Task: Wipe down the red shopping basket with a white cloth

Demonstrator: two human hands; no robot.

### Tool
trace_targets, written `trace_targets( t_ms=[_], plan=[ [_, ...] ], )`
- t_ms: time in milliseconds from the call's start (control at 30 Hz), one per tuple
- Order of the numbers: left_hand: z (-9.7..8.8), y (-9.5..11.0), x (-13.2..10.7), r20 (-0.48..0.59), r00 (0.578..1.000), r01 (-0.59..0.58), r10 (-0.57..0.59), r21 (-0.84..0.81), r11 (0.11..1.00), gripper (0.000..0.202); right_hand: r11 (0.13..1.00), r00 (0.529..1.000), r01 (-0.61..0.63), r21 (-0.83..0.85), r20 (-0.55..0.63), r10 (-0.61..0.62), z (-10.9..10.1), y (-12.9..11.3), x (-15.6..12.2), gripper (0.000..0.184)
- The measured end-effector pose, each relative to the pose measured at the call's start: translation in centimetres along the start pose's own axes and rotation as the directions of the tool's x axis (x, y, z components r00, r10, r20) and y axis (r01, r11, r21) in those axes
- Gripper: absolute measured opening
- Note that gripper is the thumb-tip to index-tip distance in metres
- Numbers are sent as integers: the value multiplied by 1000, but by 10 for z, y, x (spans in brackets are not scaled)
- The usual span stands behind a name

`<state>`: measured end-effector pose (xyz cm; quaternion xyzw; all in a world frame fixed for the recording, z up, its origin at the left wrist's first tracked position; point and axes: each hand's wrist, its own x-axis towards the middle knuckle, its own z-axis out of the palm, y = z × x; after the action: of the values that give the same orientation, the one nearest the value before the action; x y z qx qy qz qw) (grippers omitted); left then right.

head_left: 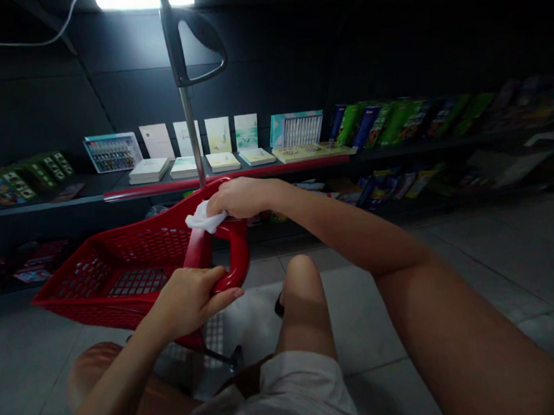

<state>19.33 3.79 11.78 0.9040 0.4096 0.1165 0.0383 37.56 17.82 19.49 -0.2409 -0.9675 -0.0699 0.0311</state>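
A red plastic shopping basket (120, 269) on wheels stands tilted in front of me on the floor. My left hand (191, 299) is closed around the lower part of its red loop handle (237, 254). My right hand (241, 197) presses a crumpled white cloth (204, 220) against the top of that handle, fingers closed over the cloth. A grey telescopic pull handle (187, 81) rises from the basket toward the ceiling light. My bare knee (301, 275) is raised just right of the basket.
Dark shelves (227, 173) run along the wall behind the basket, holding notebooks, paint sets and colourful packages. A lower shelf carries more stationery. Pale floor tiles (499, 261) stretch to the right.
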Motion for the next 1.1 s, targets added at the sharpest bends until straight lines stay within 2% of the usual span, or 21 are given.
trace_targets(
  t_ms=[133, 200, 267, 333, 433, 533, 633, 733, 800, 867, 900, 967, 1033, 1067, 1100],
  plan=[
    [-1, 3, -6, -5, 1000, 2, -2, -10, 1000, 40, 981, 968, -119, -156, 204, 149, 3, 30, 50, 29],
    [-1, 2, -10, -10, 1000, 6, -6, -18, 1000, 40, 967, 941, -133, -217, 279, 192, 2, 34, 62, 29],
    [-1, 1, -14, -12, 1000, 8, -9, -17, 1000, 41, 973, 928, -67, -220, 345, 142, -1, 24, 63, 35],
    [-1, -1, -17, -6, 1000, 12, -12, -8, 1000, 42, 986, 935, 35, -161, 355, 25, -6, 3, 52, 43],
    [-2, -5, -20, 3, 1000, 10, -10, -5, 1000, 43, 987, 948, 159, 14, 277, -157, -13, -32, 24, 48],
    [-3, -8, -22, 3, 1000, -17, 17, -32, 999, 42, 963, 957, 208, 173, 167, -237, -14, -43, -6, 50],
    [-5, -10, -23, 10, 999, -41, 42, -53, 998, 40, 963, 985, 172, 209, -28, -170, 3, -19, -28, 57],
    [-7, -11, -23, 29, 999, -40, 41, -57, 998, 40, 958, 974, 21, 288, -221, 45, 40, 22, -38, 61],
    [-8, -10, -22, 38, 999, -34, 36, -65, 997, 40, 902, 915, -91, 422, -322, 243, 72, 38, -38, 63],
    [-9, -10, -21, 42, 999, -30, 33, -72, 997, 39, 811, 781, -125, 571, -448, 435, 104, 33, -35, 66],
    [-9, -9, -20, 45, 998, -30, 33, -75, 997, 39, 777, 701, -94, 623, -512, 496, 117, 23, -33, 66],
    [-10, -9, -21, 63, 997, -37, 42, -84, 996, 39, 755, 506, 1, 656, -651, 565, 138, -11, -31, 63],
    [-12, -8, -23, 86, 995, -48, 56, -93, 994, 38, 769, 414, 85, 634, -724, 551, 151, -50, -34, 57],
    [-12, -8, -25, 94, 994, -55, 64, -95, 994, 38, 777, 381, 112, 619, -749, 541, 155, -66, -36, 53],
    [-13, -8, -27, 100, 992, -64, 74, -98, 993, 37, 794, 370, 127, 595, -771, 518, 158, -78, -39, 50]
  ],
)
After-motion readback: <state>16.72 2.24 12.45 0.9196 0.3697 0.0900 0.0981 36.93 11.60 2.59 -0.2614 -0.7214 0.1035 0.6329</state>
